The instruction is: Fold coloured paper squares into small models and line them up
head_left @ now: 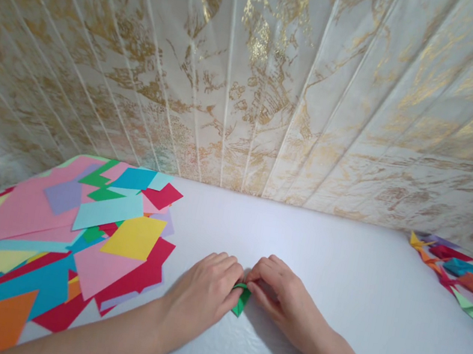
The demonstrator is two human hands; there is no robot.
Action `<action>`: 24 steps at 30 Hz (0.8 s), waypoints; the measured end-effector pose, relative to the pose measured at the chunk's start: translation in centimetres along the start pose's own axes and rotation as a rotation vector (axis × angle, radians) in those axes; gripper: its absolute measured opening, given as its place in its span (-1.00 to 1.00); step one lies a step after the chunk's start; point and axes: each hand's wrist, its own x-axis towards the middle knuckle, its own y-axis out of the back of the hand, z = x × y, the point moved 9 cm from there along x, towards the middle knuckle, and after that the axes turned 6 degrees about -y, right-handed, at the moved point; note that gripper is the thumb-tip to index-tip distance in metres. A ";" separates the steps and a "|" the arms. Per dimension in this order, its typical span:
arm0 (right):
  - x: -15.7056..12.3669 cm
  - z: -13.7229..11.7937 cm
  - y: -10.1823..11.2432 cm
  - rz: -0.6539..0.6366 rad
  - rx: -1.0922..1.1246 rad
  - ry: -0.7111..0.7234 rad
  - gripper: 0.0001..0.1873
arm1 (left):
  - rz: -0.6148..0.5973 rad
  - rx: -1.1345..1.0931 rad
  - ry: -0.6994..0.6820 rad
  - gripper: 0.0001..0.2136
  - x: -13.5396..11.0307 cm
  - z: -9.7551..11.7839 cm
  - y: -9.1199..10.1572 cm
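A small green paper piece [241, 301] is held low over the white tabletop [337, 280], near the middle of the scene and close to the near edge. It is pinched from both sides: the fingers of the left hand [202, 290] are curled and pressed together on its left end, and the fingers of the right hand [283, 298] are closed on its top and right edge, so that only a narrow green point is seen below the fingertips. Whether the piece touches the tabletop cannot be told. The piece is judged to be well into its folding, since it is seen as a small, creased shape and not as a flat sheet; how many folds are left cannot be told, as most of it is hidden by the fingers. At the far right, a row of folded coloured pieces [461, 275] is laid along the tabletop, well apart from the hands. At the left, a wide spread of flat coloured sheets [41, 216] is lying unfolded, with a yellow sheet [134, 236] on top near the left hand. A gold-patterned white covering [253, 82] is hung behind the tabletop.
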 end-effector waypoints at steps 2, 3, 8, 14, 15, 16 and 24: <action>0.1 0.9 0.4 -0.009 0.047 -0.062 -0.80 | 0.012 0.020 -0.005 -0.93 0.1 -0.1 -0.1; 0.2 1.3 0.5 -0.016 0.067 -0.085 -0.79 | 0.014 0.031 -0.009 -0.93 0.2 -0.1 -0.1; 0.3 2.4 0.2 -0.047 0.141 -0.151 -0.83 | 0.022 0.091 -0.023 -0.96 0.4 0.3 0.0; 0.2 2.7 -0.3 -0.054 0.204 -0.171 -0.85 | 0.038 0.089 -0.006 -0.94 0.5 0.2 -0.2; 0.2 2.7 -0.3 -0.052 0.215 -0.171 -0.85 | 0.041 0.081 0.001 -0.93 0.5 0.1 -0.2; 0.2 2.7 -0.3 -0.046 0.224 -0.173 -0.85 | 0.041 0.072 0.009 -0.92 0.5 0.0 -0.3; 0.5 2.5 -0.6 0.050 0.123 -0.256 -0.84 | 0.015 -0.058 0.070 -0.89 0.4 -0.7 0.2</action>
